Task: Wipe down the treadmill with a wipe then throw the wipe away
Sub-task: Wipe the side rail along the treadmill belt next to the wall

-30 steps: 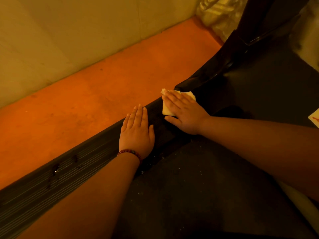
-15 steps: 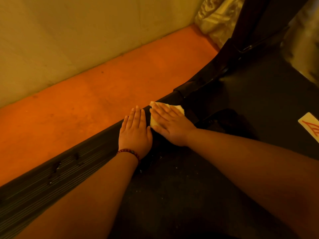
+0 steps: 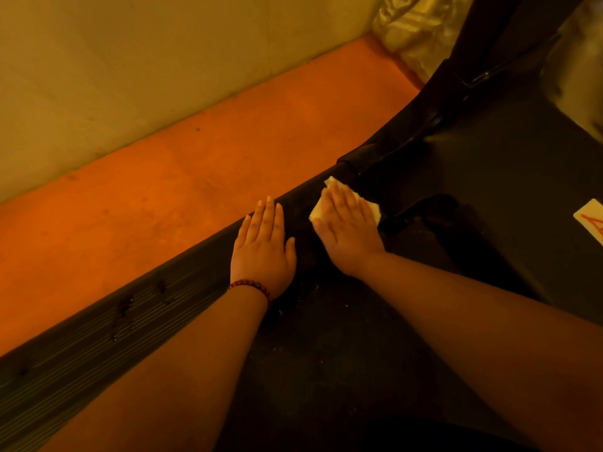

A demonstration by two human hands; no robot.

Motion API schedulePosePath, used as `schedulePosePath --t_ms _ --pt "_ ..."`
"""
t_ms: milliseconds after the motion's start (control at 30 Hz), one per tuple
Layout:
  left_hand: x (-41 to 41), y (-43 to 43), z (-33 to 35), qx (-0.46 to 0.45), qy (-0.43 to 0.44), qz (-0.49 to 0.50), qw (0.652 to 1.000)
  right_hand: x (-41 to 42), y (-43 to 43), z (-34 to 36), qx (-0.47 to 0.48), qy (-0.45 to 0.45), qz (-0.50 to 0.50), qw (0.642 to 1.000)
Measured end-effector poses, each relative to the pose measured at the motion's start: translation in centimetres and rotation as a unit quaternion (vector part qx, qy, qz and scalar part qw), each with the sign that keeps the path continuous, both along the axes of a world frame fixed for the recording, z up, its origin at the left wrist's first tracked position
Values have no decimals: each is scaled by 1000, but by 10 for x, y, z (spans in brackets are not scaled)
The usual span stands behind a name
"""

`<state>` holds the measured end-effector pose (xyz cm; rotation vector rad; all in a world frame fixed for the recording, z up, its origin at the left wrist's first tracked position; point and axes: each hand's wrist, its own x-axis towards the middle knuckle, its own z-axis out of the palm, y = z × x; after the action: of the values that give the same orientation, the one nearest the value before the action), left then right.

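The black treadmill fills the lower right, with its ribbed side rail (image 3: 98, 347) running diagonally and its dark belt (image 3: 342, 370) below. My right hand (image 3: 346, 230) lies flat with straight fingers on a folded white wipe (image 3: 373, 208), pressing it onto the rail near the base of the upright. Most of the wipe is hidden under the palm. My left hand (image 3: 264, 249), with a bead bracelet at the wrist, rests flat on the rail just left of the right hand and holds nothing.
An orange floor strip (image 3: 195, 177) runs between the rail and a pale wall (image 3: 130, 66). The treadmill's dark upright (image 3: 489, 50) rises at the top right, crinkled plastic (image 3: 421, 24) beside it. A white warning label (image 3: 590, 218) sits on the motor cover.
My right hand slid the wipe back along the rail toward my left hand, then forward again toward the upright. The left hand has stayed put.
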<state>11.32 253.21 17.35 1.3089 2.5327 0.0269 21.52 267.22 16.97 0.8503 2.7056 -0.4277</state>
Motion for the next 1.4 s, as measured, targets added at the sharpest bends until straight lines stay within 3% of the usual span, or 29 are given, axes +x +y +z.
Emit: schedulePosePath --t_ms 100,167,333,500,633,700,867,933,1000,1067,1233,1400 --pt "-2 -1 0 0 -5 -5 1000 4 -9 0 -15 33 125 991" --pt "-2 -1 1 -6 -7 -6 1000 9 2 1 -19 37 155 987" --pt "-3 -1 3 -15 -9 -15 1000 -3 0 -1 18 3 -19 1000" --pt "-6 -7 4 -13 -14 -33 999 11 -7 0 -14 34 159 987" --pt "-3 -10 3 -13 -4 -30 999 8 10 -4 8 34 2 999" --pt "-4 -11 3 -14 0 -30 999 4 -1 -4 10 23 -27 999" --pt "-5 -12 3 -13 -4 -36 999 23 -7 -4 -19 43 200 979" --pt "-5 -11 2 -12 -2 -36 999 22 4 -3 -9 46 163 986" --pt "-4 -11 2 -13 3 -34 999 15 5 -4 4 37 43 998" --pt "-4 -11 2 -14 2 -33 999 7 -6 -3 4 31 -7 999" --pt "-2 -14 2 -7 -3 -19 1000 12 -2 1 -18 32 208 977" --pt "-1 -16 0 5 -10 14 1000 -1 19 2 5 -7 -19 1000"
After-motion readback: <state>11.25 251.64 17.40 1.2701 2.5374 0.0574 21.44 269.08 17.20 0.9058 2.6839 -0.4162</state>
